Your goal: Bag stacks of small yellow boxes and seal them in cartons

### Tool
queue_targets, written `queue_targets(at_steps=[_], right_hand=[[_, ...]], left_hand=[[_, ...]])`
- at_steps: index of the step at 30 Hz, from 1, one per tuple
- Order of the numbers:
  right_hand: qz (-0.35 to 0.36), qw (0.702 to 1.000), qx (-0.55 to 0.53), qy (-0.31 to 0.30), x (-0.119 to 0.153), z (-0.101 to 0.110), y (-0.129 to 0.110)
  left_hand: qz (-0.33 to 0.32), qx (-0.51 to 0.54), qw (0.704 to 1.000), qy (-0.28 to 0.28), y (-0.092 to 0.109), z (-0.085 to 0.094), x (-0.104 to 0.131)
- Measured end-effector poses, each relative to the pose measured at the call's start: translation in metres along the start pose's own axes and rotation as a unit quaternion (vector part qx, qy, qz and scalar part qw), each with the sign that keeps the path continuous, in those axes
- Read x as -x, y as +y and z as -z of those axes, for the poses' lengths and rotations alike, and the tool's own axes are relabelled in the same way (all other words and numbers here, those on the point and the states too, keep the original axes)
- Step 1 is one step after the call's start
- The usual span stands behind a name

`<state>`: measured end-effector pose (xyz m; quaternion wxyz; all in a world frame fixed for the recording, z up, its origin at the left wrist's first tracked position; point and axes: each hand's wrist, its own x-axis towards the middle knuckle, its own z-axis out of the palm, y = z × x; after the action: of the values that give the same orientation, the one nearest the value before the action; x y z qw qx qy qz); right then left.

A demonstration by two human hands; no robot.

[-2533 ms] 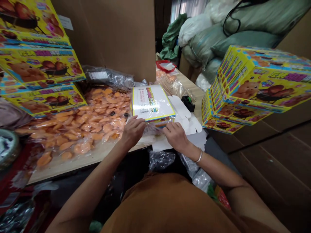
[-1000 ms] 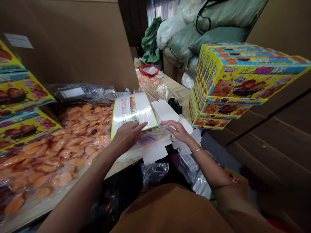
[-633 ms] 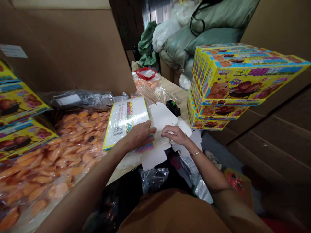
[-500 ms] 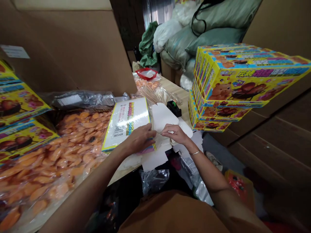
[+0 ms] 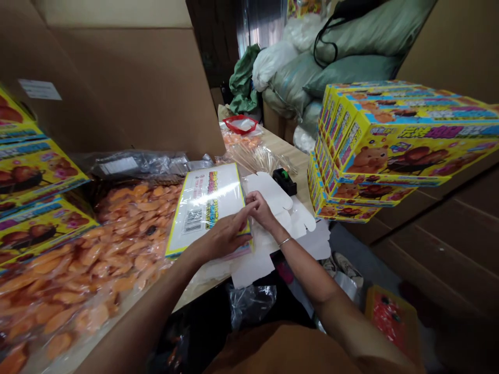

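Observation:
A boxed toy set (image 5: pixel 214 179), white-backed with a barcode and yellow edges, lies flat on the table. My left hand (image 5: pixel 224 236) rests over its lower right corner, fingers stretched toward the right edge. At that same edge my right hand (image 5: pixel 262 212) is closed with curled fingers, its fingertips meeting those of the left. Whatever lies between the right fingers is hidden. White unfolded cartons (image 5: pixel 268 189) spread out beneath and beside the right hand. Just beyond them stands a black tape dispenser (image 5: pixel 284 182) with a green core.
Bagged orange plastic pieces (image 5: pixel 128 228) cover the left of the table. Yellow printed boxes are stacked at left (image 5: pixel 37 166) and right (image 5: pixel 374 150). A large cardboard carton (image 5: pixel 128 88) rises behind. Wooden sticks (image 5: pixel 257 156) and a red tray (image 5: pixel 240 124) lie farther back.
My right hand has moved left and slightly up, from over the white cartons to the box's right edge. My left hand has stretched forward to meet it. The view has shifted slightly.

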<state>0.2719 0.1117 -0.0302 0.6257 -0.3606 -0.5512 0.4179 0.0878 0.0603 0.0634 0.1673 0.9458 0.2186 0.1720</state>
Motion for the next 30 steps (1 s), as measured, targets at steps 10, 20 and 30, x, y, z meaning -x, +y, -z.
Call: queue_targets(at_steps=[10, 20, 30], right_hand=[[0.107, 0.959, 0.262, 0.022, 0.062, 0.002, -0.067], [0.354, 0.761, 0.443, -0.314, 0.063, -0.078, -0.105], [0.287, 0.773, 0.347, -0.448, 0.022, -0.119, -0.09]], left_hand=[[0.045, 0.02, 0.999, 0.014, 0.015, 0.016, 0.005], [0.264, -0.128, 0.938, 0.186, 0.045, -0.002, 0.211], [0.255, -0.069, 0.889, 0.373, 0.013, -0.042, 0.214]])
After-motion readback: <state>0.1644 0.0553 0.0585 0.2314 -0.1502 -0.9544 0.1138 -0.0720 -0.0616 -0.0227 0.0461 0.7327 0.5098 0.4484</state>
